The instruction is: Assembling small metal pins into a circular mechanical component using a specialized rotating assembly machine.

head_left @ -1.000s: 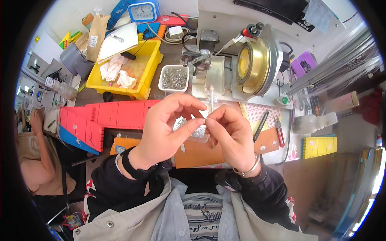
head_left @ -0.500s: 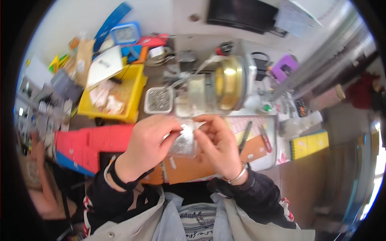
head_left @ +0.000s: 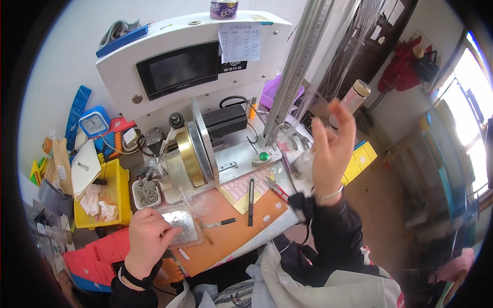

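Observation:
My left hand (head_left: 146, 237) is at the left edge of a shallow clear plastic box (head_left: 191, 232) with small silvery pieces inside. Its thumb and fingers are pinched together; whatever may be between them is too small to make out. Raised at the right, my right hand (head_left: 333, 149) has thumb and fingers apart, with nothing visible in it. Behind that hand, thin clear strands (head_left: 336, 56) hang beside an upright metal rail (head_left: 295, 66). An orange mat (head_left: 231, 205) lies under the box, with a small craft knife (head_left: 221, 223) and a black-handled slim tool (head_left: 251, 203) on it.
A white machine (head_left: 118, 77) with a dark screen (head_left: 177, 72), brass wheel (head_left: 190, 159) and green button (head_left: 264, 156) stands behind the mat. To the left are a white tub of metal bits (head_left: 147, 194) and a yellow bin (head_left: 123, 179). Red-handled pliers (head_left: 277, 190) lie rightward.
My right hand has left the clear box and risen far to the right. My left hand stays by the box. The view has swung up and right, showing the machine's screen and rail.

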`<state>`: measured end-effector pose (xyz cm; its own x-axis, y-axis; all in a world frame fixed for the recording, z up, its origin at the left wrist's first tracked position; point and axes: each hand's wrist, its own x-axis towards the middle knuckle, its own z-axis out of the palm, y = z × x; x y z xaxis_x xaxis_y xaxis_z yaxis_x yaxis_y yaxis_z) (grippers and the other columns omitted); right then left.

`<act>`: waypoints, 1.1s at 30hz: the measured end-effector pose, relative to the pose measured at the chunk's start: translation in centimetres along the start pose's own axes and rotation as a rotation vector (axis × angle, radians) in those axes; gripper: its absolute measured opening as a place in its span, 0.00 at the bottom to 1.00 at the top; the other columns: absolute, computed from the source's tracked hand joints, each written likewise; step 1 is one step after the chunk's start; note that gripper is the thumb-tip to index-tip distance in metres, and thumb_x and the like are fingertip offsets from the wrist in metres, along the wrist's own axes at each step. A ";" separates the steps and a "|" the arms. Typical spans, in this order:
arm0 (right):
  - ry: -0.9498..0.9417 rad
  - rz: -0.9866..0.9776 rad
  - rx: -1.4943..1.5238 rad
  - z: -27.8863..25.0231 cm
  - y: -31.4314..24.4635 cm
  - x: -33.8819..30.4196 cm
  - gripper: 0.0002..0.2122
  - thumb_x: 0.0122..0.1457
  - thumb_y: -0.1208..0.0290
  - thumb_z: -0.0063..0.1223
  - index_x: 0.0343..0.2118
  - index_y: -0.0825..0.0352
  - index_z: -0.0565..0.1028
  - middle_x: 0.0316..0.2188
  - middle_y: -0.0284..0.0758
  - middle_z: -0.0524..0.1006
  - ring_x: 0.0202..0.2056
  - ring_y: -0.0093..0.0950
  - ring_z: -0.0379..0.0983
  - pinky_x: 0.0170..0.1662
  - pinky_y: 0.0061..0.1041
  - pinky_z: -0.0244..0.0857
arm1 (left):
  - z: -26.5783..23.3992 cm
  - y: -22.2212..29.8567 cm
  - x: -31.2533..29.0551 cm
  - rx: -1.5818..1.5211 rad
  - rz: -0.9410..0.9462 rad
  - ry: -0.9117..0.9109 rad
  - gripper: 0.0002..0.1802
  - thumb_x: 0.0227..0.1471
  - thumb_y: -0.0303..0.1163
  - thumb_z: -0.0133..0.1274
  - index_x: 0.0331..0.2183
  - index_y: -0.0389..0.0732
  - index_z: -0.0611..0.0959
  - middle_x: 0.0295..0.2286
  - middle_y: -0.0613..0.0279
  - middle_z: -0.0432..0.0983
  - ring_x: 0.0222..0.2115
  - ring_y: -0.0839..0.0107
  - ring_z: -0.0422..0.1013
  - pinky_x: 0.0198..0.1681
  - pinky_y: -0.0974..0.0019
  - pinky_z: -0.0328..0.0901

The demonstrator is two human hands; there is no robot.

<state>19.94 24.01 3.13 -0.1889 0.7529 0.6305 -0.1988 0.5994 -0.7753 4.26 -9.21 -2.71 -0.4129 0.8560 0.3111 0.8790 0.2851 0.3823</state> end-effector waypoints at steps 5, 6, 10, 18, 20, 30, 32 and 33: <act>-0.153 -0.193 -0.492 -0.6 1.6 7.0 0.21 0.56 0.71 0.62 0.51 0.73 0.73 0.37 0.41 0.80 0.22 0.22 0.74 0.29 0.21 0.66 | -0.7 2.4 1.6 -0.067 0.049 0.124 0.10 0.33 0.26 0.68 0.24 0.39 0.83 0.26 0.57 0.78 0.37 0.55 0.75 0.39 0.57 0.69; -0.300 -0.223 -0.667 -1.1 1.8 7.6 0.19 0.56 0.69 0.62 0.48 0.73 0.76 0.35 0.44 0.82 0.23 0.27 0.78 0.31 0.24 0.69 | -1.0 2.8 1.6 -0.064 0.050 0.124 0.10 0.33 0.26 0.68 0.24 0.39 0.83 0.26 0.57 0.78 0.37 0.55 0.75 0.39 0.57 0.69; -0.329 -0.042 -0.459 -3.2 1.7 6.0 0.08 0.57 0.70 0.60 0.35 0.70 0.82 0.23 0.40 0.82 0.24 0.30 0.80 0.32 0.24 0.71 | -2.2 3.6 1.2 -0.096 0.052 0.138 0.12 0.34 0.25 0.67 0.27 0.39 0.84 0.26 0.58 0.79 0.35 0.56 0.76 0.38 0.58 0.69; -0.401 0.399 0.335 -7.7 -1.9 -1.4 0.12 0.66 0.78 0.48 0.46 0.80 0.77 0.36 0.47 0.83 0.18 0.17 0.72 0.24 0.15 0.65 | -2.2 6.5 3.6 -0.404 0.047 0.083 0.10 0.43 0.22 0.58 0.33 0.35 0.83 0.28 0.55 0.80 0.32 0.62 0.76 0.38 0.64 0.68; -0.521 0.531 0.386 -6.3 -1.7 -3.7 0.12 0.66 0.79 0.48 0.48 0.79 0.77 0.38 0.47 0.83 0.18 0.16 0.72 0.24 0.15 0.65 | -0.2 7.4 5.2 -0.583 0.082 0.071 0.13 0.46 0.23 0.57 0.37 0.34 0.82 0.30 0.55 0.80 0.33 0.65 0.76 0.37 0.65 0.68; -0.705 0.981 0.835 -2.9 -0.2 -8.7 0.12 0.69 0.72 0.47 0.47 0.74 0.76 0.42 0.43 0.83 0.11 0.10 0.58 0.15 0.11 0.51 | 5.3 9.5 6.5 -1.177 -0.227 0.003 0.22 0.49 0.27 0.66 0.47 0.34 0.80 0.43 0.60 0.79 0.40 0.72 0.75 0.43 0.69 0.68; -0.701 0.980 0.845 -2.5 -0.2 -9.0 0.12 0.69 0.72 0.48 0.47 0.74 0.77 0.42 0.43 0.83 0.11 0.10 0.58 0.15 0.11 0.51 | 5.5 9.5 6.5 -1.194 -0.196 -0.010 0.24 0.48 0.28 0.67 0.48 0.34 0.79 0.45 0.59 0.78 0.42 0.73 0.75 0.44 0.69 0.68; -0.689 0.973 0.850 -2.4 -0.3 -9.2 0.12 0.68 0.72 0.48 0.47 0.74 0.77 0.42 0.43 0.83 0.11 0.10 0.59 0.15 0.12 0.51 | 5.6 9.6 6.5 -1.229 -0.204 -0.055 0.24 0.48 0.27 0.68 0.47 0.34 0.80 0.44 0.58 0.79 0.42 0.73 0.75 0.44 0.69 0.68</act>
<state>24.03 17.58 -2.51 -0.9413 0.3355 -0.0363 -0.1758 -0.5793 -0.7960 11.38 1.58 -1.90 -0.4793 0.8687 0.1250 -0.0174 -0.1517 0.9883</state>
